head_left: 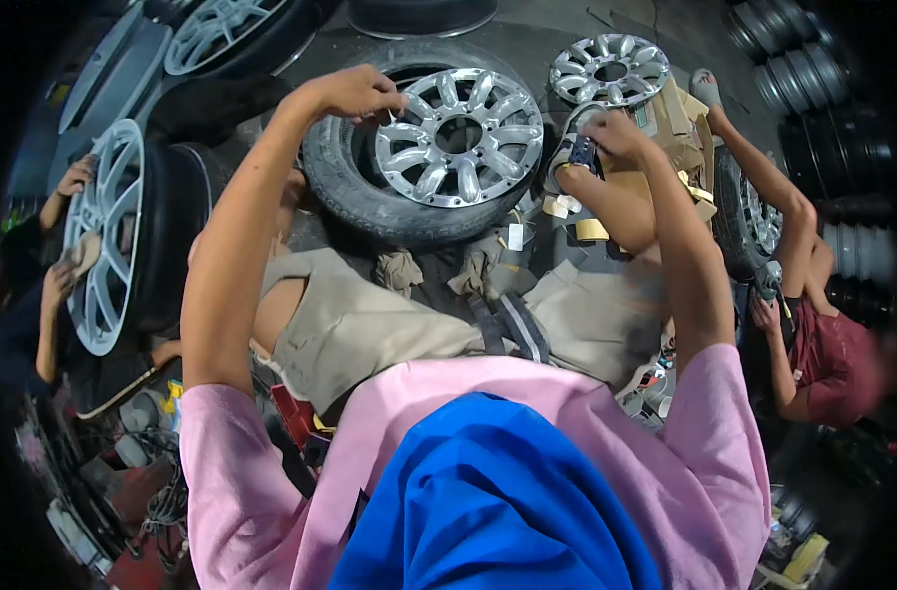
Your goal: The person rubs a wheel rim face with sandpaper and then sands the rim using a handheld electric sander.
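Observation:
A silver multi-spoke wheel face [436, 177] lies tilted on a black tire [360, 211] in front of me. My left hand [358, 93] is at its upper left edge, fingers bent and close together near the rim; whether anything small is between them is too small to tell. To the right, my right hand [613, 133] hangs with curled fingers over my foot and sandal, just below a second silver wheel face [610, 71]. What it holds, if anything, is hidden.
A co-worker's hands at the left touch a large spoked wheel [104, 236], one with a cloth. Another person in a red shirt [837, 359] sits at the right beside a tire. Cardboard [679, 128], tape rolls [592, 230] and stacked rims [797, 79] stand on the right.

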Demonstrator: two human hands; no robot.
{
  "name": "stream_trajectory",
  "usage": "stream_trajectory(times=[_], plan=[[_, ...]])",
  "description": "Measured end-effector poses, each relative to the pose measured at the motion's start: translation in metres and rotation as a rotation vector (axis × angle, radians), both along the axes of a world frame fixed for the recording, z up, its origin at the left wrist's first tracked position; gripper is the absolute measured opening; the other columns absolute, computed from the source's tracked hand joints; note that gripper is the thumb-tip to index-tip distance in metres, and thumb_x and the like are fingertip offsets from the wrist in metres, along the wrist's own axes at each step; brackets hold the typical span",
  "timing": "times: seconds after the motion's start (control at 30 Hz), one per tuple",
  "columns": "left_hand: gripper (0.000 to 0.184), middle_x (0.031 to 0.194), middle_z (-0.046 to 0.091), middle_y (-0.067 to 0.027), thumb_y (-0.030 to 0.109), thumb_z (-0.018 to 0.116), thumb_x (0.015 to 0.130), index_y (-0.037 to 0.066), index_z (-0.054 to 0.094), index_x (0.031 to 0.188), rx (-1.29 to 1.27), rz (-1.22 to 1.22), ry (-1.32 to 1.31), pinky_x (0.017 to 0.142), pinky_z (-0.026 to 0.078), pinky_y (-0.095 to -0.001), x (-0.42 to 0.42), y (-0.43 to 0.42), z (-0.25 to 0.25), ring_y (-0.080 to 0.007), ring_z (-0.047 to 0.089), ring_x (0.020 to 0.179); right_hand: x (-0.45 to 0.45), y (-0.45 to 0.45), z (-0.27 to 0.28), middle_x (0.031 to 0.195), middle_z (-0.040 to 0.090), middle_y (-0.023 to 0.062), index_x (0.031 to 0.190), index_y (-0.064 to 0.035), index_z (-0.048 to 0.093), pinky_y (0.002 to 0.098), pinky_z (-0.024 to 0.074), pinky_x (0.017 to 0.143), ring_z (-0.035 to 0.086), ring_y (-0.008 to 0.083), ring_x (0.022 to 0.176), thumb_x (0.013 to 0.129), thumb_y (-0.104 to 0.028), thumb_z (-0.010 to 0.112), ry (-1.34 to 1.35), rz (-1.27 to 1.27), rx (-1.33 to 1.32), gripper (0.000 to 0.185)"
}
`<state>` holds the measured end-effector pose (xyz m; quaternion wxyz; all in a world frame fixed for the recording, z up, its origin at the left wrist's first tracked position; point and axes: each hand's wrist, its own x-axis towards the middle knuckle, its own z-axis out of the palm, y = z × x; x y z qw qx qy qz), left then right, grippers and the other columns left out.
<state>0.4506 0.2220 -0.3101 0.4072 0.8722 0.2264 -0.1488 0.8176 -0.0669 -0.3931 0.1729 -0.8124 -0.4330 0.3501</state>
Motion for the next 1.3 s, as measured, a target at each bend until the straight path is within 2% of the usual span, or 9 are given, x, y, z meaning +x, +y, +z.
stream_trajectory(times=[0.27, 0.33, 0.53, 0.57, 0.67, 0.9, 0.97, 1.13, 1.3], plan=[[0.04, 0.072, 0.07, -0.0093, 0.04, 0.068, 0.095, 0.001, 0.075, 0.096, -0.071, 0.203, 0.403, 0.051, 0.052, -0.0352, 0.014, 0.02, -0.164, -0.018, 0.063, 0.054, -0.006, -0.001, -0.137, 0.086, 0.072, 0.0129, 0.107, 0.001, 0.072, 0.0345, 0.0541, 0.068, 0.069, 0.0194, 0.076, 0.093, -0.036, 0.071, -0.321, 0.074, 0.204, 0.039], [0.043, 0.071, 0.069, -0.0128, 0.041, 0.067, 0.095, -0.001, 0.074, 0.097, -0.086, 0.349, 0.499, 0.05, 0.055, -0.0369, 0.008, 0.018, -0.209, -0.0196, 0.06, 0.049, -0.016, 0.023, -0.135, 0.1, 0.073, 0.0189, 0.115, 0.0041, 0.068, 0.0359, 0.0566, 0.073, 0.072, 0.024, 0.088, 0.095, -0.045, 0.069, 0.191, -0.462, 0.114, 0.053], [0.055, 0.098, 0.072, -0.0227, 0.038, 0.063, 0.095, -0.012, 0.06, 0.119, 0.209, 0.557, 0.359, 0.068, 0.062, -0.0478, -0.021, 0.011, -0.294, -0.0335, 0.074, 0.089, -0.046, 0.064, -0.139, 0.105, 0.071, 0.0163, 0.134, 0.0018, 0.061, 0.0371, 0.058, 0.075, 0.068, 0.0253, 0.1, 0.084, -0.071, 0.069, 0.293, -0.469, -0.095, 0.088], [0.054, 0.108, 0.07, -0.0246, 0.035, 0.062, 0.094, -0.012, 0.061, 0.12, -0.067, 0.783, 0.262, 0.077, 0.061, -0.0499, -0.02, 0.012, -0.306, -0.0354, 0.072, 0.099, -0.049, 0.064, -0.142, 0.113, 0.069, 0.0238, 0.132, 0.0065, 0.06, 0.0414, 0.055, 0.086, 0.067, 0.0326, 0.108, 0.082, -0.075, 0.067, 0.218, -0.433, -0.091, 0.096], [0.056, 0.131, 0.062, -0.0262, 0.029, 0.062, 0.089, -0.013, 0.061, 0.126, -0.485, 0.95, 0.175, 0.097, 0.055, -0.0503, -0.005, 0.008, -0.285, -0.0369, 0.066, 0.116, -0.061, 0.06, -0.137, 0.121, 0.066, 0.0346, 0.124, 0.0132, 0.062, 0.047, 0.0465, 0.105, 0.064, 0.0449, 0.117, 0.078, -0.084, 0.06, 0.074, -0.411, -0.015, 0.108], [0.053, 0.098, 0.073, -0.0217, 0.038, 0.079, 0.08, -0.01, 0.07, 0.102, 0.082, 0.945, 0.058, 0.082, 0.053, -0.0406, -0.008, 0.019, -0.249, -0.0307, 0.07, 0.094, -0.079, 0.041, -0.137, 0.118, 0.065, 0.0376, 0.117, 0.0186, 0.063, 0.0473, 0.048, 0.102, 0.064, 0.046, 0.117, 0.082, -0.082, 0.057, -0.114, -0.495, -0.145, 0.107], [0.054, 0.1, 0.073, -0.0231, 0.038, 0.081, 0.079, -0.008, 0.069, 0.106, 0.058, 1.033, -0.139, 0.085, 0.052, -0.0405, 0.0, 0.032, -0.235, -0.03, 0.068, 0.093, -0.085, 0.027, -0.123, 0.113, 0.067, 0.0379, 0.118, 0.0189, 0.063, 0.048, 0.0479, 0.102, 0.065, 0.0454, 0.116, 0.084, -0.078, 0.056, 0.198, -0.633, -0.101, 0.103], [0.042, 0.075, 0.07, -0.0112, 0.037, 0.077, 0.085, -0.003, 0.067, 0.091, 0.143, 0.822, -0.365, 0.066, 0.048, -0.0351, 0.042, 0.027, -0.124, -0.0172, 0.062, 0.069, -0.133, -0.005, -0.133, 0.07, 0.069, 0.0119, 0.103, 0.0059, 0.067, 0.0323, 0.0518, 0.049, 0.065, 0.0178, 0.052, 0.088, -0.058, 0.068, 0.373, -0.512, -0.022, 0.065], [0.038, 0.063, 0.06, -0.0049, 0.035, 0.078, 0.086, 0.0, 0.063, 0.083, 0.268, 0.761, -0.469, 0.056, 0.041, -0.0322, 0.069, -0.02, -0.063, -0.012, 0.05, 0.058, -0.131, -0.019, -0.15, 0.07, 0.065, 0.0079, 0.098, 0.0028, 0.063, 0.0307, 0.0511, 0.048, 0.066, 0.0167, 0.055, 0.093, -0.045, 0.068, 0.61, -0.548, 0.052, 0.048]])
